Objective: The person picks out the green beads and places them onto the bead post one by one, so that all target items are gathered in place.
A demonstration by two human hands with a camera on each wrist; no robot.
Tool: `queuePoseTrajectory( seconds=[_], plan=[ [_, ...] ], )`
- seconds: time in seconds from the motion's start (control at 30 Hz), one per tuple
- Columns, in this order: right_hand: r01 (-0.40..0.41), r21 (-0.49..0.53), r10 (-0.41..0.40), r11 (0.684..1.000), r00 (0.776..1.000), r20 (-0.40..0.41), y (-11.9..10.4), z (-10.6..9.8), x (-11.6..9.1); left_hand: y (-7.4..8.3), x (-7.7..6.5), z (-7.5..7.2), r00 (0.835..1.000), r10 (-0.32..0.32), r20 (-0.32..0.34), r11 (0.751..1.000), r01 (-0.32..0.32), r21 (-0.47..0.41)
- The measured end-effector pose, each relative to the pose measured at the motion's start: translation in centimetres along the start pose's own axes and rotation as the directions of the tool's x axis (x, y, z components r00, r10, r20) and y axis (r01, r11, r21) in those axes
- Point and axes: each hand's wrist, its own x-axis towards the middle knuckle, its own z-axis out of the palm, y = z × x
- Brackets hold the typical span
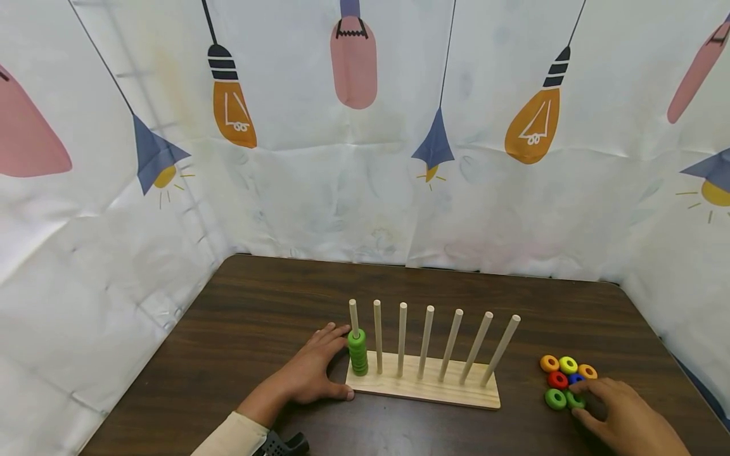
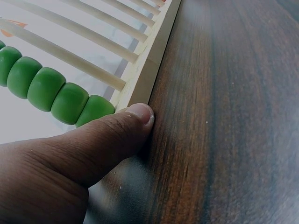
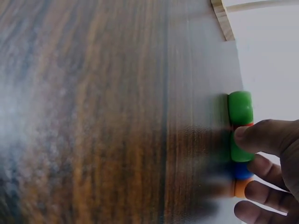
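Observation:
A wooden peg rack (image 1: 428, 387) with several upright pegs stands on the table. Green rings (image 1: 357, 353) are stacked on its leftmost peg. My left hand (image 1: 310, 367) holds the rack's left end, fingers spread toward the back beside the stack. In the left wrist view the thumb (image 2: 126, 119) presses the base's front corner. To the right of the rack, my right hand (image 1: 624, 415) pinches a green ring (image 1: 575, 399) between thumb and index finger, low at the table. In the right wrist view the thumb lies against this green ring (image 3: 240, 151), other fingers loosely bent.
Beside the right hand lie loose rings: another green ring (image 1: 556, 399), a red ring (image 1: 557, 380), a partly covered blue ring (image 1: 576, 379), a yellow ring (image 1: 568, 365) and two orange ones. A printed white cloth (image 1: 342, 190) surrounds the dark wooden table (image 1: 274, 285).

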Motion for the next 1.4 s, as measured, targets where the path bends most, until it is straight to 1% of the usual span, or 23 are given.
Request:
queuePoseTrajectory(
  seconds=[0.13,0.23,0.37,0.5,0.63,0.77,0.87,0.97,1.07,1.2,1.27,1.4],
  plan=[
    [-0.021,0.004,0.021,1.000,0.999,0.031,-0.1,-0.1,0.0,0.0,0.0,0.0,1.000,0.011,-0.005,1.000,-0.011,-0.006],
    [-0.041,-0.006,0.041,0.999,0.999,0.033,-0.3,-0.3,0.0,0.0,0.0,0.0,1.000,0.016,-0.005,1.000,-0.016,-0.012],
    [-0.030,-0.017,0.029,0.999,0.999,-0.040,-0.8,-1.0,-0.1,0.1,0.0,0.0,1.000,0.016,-0.003,1.000,-0.016,-0.015],
    [0.018,-0.011,-0.019,1.000,0.989,-0.144,-1.5,-1.7,-0.1,0.2,0.1,-0.1,1.000,0.012,0.001,1.000,-0.012,-0.012],
    [0.055,0.011,-0.051,0.998,0.975,-0.218,-2.5,-2.5,-0.2,0.2,0.1,-0.1,1.000,0.012,-0.001,1.000,-0.012,-0.007],
    [0.103,-0.003,-0.099,0.995,0.947,-0.305,-3.5,-3.0,-0.3,0.2,0.1,-0.2,1.000,0.011,-0.002,1.000,-0.011,-0.007],
    [0.119,-0.009,-0.116,0.993,0.938,-0.328,-4.1,-3.5,-0.3,0.2,0.1,-0.2,1.000,0.010,-0.001,1.000,-0.010,-0.010],
    [0.119,-0.003,-0.113,0.993,0.939,-0.325,-4.8,-4.0,-0.1,0.2,0.1,-0.2,1.000,0.011,-0.001,1.000,-0.011,-0.011],
    [0.144,-0.009,-0.138,0.990,0.927,-0.349,-5.4,-4.4,0.1,0.2,0.1,-0.2,1.000,0.011,-0.001,1.000,-0.011,-0.009],
    [0.162,-0.014,-0.156,0.987,0.918,-0.365,-6.0,-4.9,0.1,0.3,0.1,-0.2,1.000,0.013,-0.002,1.000,-0.013,-0.004],
    [0.178,-0.031,-0.176,0.984,0.907,-0.383,-6.2,-5.3,0.2,0.3,0.1,-0.2,1.000,0.012,-0.001,1.000,-0.012,-0.002],
    [0.219,-0.073,-0.228,0.973,0.870,-0.437,-6.8,-5.9,0.3,0.3,0.1,-0.2,1.000,0.008,0.006,1.000,-0.008,-0.004]
  ],
)
